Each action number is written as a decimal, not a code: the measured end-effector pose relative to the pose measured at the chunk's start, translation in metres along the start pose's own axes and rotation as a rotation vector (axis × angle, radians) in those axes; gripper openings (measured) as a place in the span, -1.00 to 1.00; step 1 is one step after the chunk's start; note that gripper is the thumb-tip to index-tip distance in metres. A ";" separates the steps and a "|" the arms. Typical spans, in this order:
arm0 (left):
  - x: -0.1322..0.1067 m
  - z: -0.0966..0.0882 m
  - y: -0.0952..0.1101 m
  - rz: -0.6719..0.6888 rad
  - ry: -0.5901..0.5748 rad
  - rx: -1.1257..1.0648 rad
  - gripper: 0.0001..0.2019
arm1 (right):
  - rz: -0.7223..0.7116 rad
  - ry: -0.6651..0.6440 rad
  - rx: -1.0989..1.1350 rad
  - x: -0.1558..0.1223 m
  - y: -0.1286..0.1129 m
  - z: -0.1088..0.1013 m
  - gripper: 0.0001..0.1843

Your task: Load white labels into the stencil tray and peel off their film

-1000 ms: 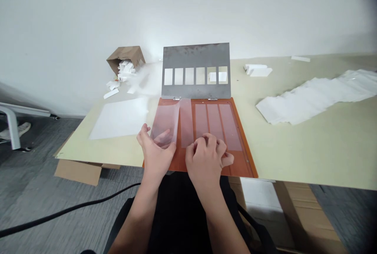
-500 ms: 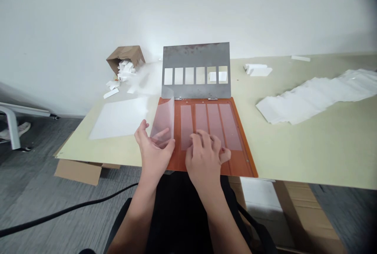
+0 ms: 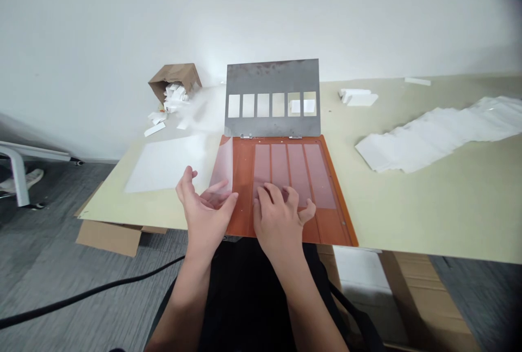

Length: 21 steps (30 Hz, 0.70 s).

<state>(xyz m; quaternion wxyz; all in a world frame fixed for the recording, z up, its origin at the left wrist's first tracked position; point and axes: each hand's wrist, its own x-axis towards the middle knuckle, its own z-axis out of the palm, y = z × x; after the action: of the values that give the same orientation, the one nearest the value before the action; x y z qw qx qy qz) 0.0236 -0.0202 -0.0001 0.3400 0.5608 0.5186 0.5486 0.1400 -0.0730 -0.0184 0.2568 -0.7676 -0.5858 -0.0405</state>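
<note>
My left hand pinches a thin translucent film strip between thumb and fingers, over the left part of an orange tray. My right hand rests on the tray, fingers bent but apart, their tips on the leftmost of several laid film strips. These strips lie side by side in shallow slots. Behind, a hinged grey plate with a row of rectangular windows stands raised.
Left of the tray lies a white translucent sheet. A tipped cardboard box spills white scraps behind it. At right are a fanned row of white pieces and a small white stack. The table's front edge runs nearby.
My left hand and its film strip have moved slightly left. The leftmost laid strip, tilted before, now sits straight beside its neighbour under my right fingers.
</note>
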 end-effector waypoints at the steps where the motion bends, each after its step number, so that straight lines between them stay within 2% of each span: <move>1: 0.000 0.000 0.000 -0.003 -0.001 -0.004 -0.12 | 0.003 -0.002 0.003 0.001 0.000 0.000 -0.73; 8: -0.001 -0.002 0.002 -0.016 0.024 -0.020 -0.17 | 0.011 0.012 0.048 0.003 0.002 0.002 -0.70; 12: -0.001 -0.003 -0.001 -0.031 0.064 -0.067 -0.21 | 0.010 0.039 0.268 0.005 -0.002 -0.003 -0.79; 16: -0.002 -0.002 0.000 -0.079 0.048 -0.167 -0.20 | 0.022 -0.005 0.533 0.007 -0.012 -0.007 -0.86; 21: -0.003 -0.003 0.003 -0.088 0.057 -0.230 -0.23 | 0.083 -0.043 0.652 0.009 -0.021 -0.008 -0.91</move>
<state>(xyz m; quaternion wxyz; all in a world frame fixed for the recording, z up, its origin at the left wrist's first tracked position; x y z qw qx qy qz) 0.0216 -0.0247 0.0029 0.4108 0.4791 0.4859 0.6046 0.1249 -0.0653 -0.0007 0.4781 -0.6688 -0.5415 0.1759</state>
